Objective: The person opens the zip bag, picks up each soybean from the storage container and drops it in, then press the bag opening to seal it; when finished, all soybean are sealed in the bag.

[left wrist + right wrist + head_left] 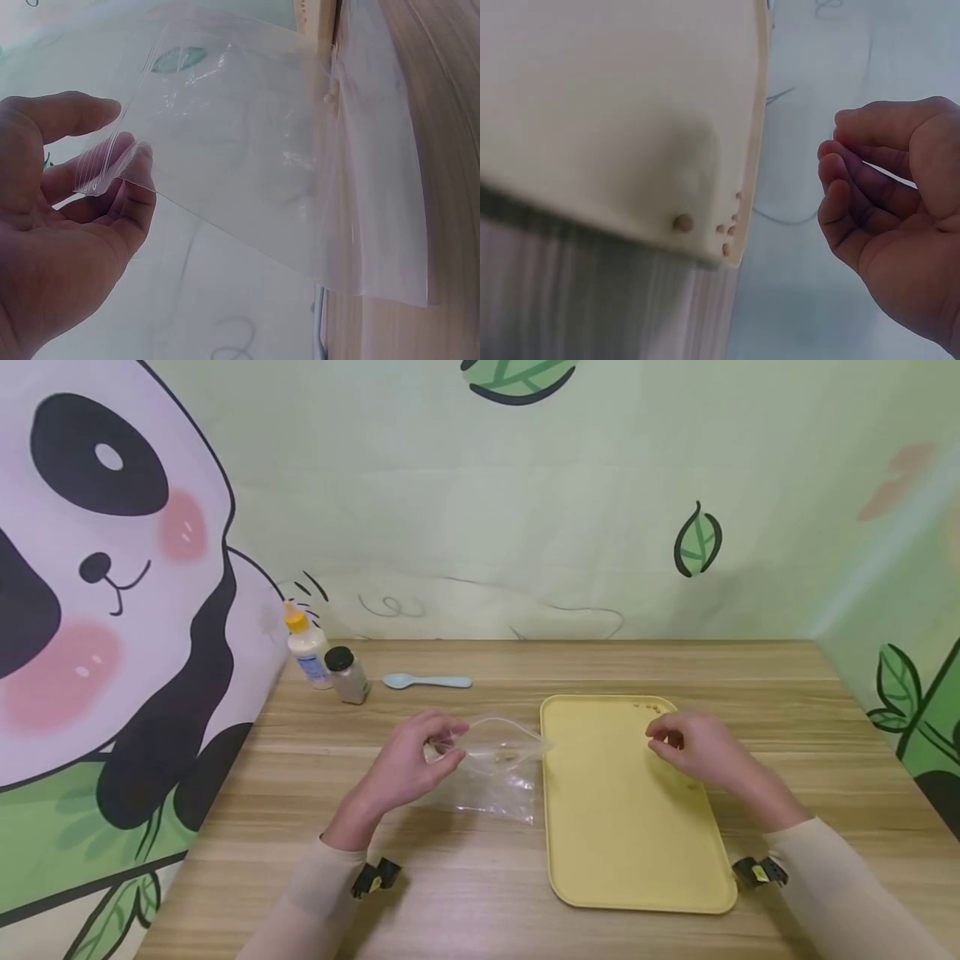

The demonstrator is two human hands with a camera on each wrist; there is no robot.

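My left hand [414, 762] grips the zip edge of a clear plastic zip bag [495, 793], its fingers curled behind the film in the left wrist view. The bag's mouth gapes upward and its lower part reaches the tabletop. A small pale round piece [329, 98] shows at the bag in that view. My right hand [697, 745] hovers over the right side of a yellow tray [622, 827], fingers bent, thumb and fingertips close together with nothing visible between them. Several small brown round pieces [731, 230] lie in the tray's corner, and one more [682, 223] lies nearby along the edge.
At the back left stand a white squeeze bottle [307, 652] with a yellow cap and a small jar [348, 678] with a black lid. A light blue spoon [427, 681] lies to their right. A printed backdrop [525, 527] rises behind the wooden table [465, 893].
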